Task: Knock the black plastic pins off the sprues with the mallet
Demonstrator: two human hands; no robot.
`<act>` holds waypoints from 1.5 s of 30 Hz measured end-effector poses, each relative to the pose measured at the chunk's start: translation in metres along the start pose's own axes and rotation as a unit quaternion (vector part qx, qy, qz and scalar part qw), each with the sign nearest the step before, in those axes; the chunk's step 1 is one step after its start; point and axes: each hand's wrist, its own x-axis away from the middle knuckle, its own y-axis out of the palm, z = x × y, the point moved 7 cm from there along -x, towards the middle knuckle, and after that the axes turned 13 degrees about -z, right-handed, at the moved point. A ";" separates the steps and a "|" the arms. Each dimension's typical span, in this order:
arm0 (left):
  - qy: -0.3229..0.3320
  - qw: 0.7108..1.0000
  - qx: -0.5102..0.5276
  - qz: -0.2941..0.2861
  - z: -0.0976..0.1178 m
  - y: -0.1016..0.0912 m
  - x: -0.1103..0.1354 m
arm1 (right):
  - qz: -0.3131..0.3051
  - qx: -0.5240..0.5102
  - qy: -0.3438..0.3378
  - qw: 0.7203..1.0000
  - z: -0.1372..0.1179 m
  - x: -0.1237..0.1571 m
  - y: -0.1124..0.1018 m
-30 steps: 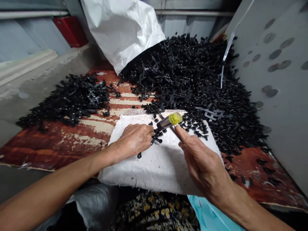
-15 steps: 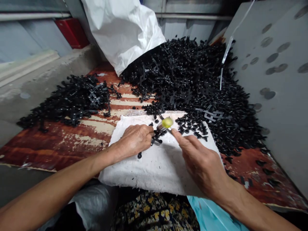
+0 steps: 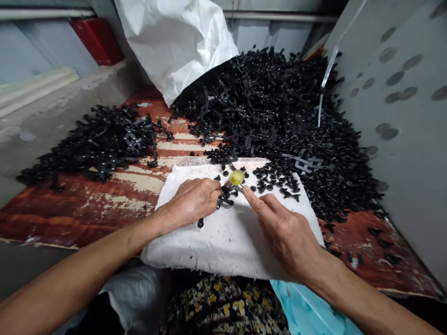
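Observation:
My left hand (image 3: 192, 201) lies curled on a white pad (image 3: 230, 235), its fingers closed on a small black plastic cross piece (image 3: 225, 200). My right hand (image 3: 282, 230) grips a small hammer with a yellow-tipped head (image 3: 236, 178), forefinger stretched along the handle. The hammer head rests down on the black piece, right beside my left fingertips. Several loose black plastic bits (image 3: 274, 179) lie on the pad's far part.
A big heap of black plastic parts (image 3: 275, 111) spills from a white sack (image 3: 174, 42) at the back. A smaller pile of black frames (image 3: 101, 144) lies left on the worn red board (image 3: 80, 209). A grey panel (image 3: 401, 139) walls the right side.
The hammer head has come down from a raised tilt onto the black piece by my left fingers. My left hand has stayed in place.

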 end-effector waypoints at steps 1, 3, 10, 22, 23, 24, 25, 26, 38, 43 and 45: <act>0.000 1.000 -0.001 -0.001 0.000 0.000 0.000 | -0.005 0.002 0.001 1.000 0.001 0.000 0.000; 0.004 1.000 -0.004 0.001 0.000 0.000 0.000 | 0.028 -0.026 0.004 0.999 0.002 0.000 -0.009; 0.016 1.000 -0.014 -0.008 0.000 -0.003 -0.001 | 0.013 -0.026 -0.002 1.000 0.000 0.000 -0.002; 0.053 0.995 -0.051 -0.070 0.007 -0.012 -0.009 | 0.030 -0.049 0.015 0.998 0.005 0.006 0.000; 0.057 0.995 -0.049 -0.073 0.006 -0.011 -0.010 | 0.035 -0.052 0.012 0.998 0.004 0.006 -0.001; 0.057 0.994 -0.047 -0.074 0.005 -0.011 -0.010 | 0.040 -0.058 0.011 0.997 0.004 0.006 -0.001; 0.054 0.995 -0.045 -0.076 0.004 -0.011 -0.011 | 0.046 -0.063 0.010 0.997 0.004 0.006 -0.001; 0.052 0.995 -0.041 -0.078 0.002 -0.010 -0.012 | 0.050 -0.064 0.010 0.997 0.004 0.005 -0.001; 0.059 0.995 0.000 -0.083 0.002 -0.009 -0.012 | 0.069 -0.067 -0.005 0.995 0.000 0.004 -0.013; 0.057 0.995 0.000 -0.082 0.001 -0.007 -0.012 | 0.046 -0.069 0.004 0.997 0.003 0.003 -0.007; 0.069 0.994 0.009 -0.084 0.002 -0.006 -0.012 | 0.076 -0.068 0.006 0.995 0.004 0.004 -0.011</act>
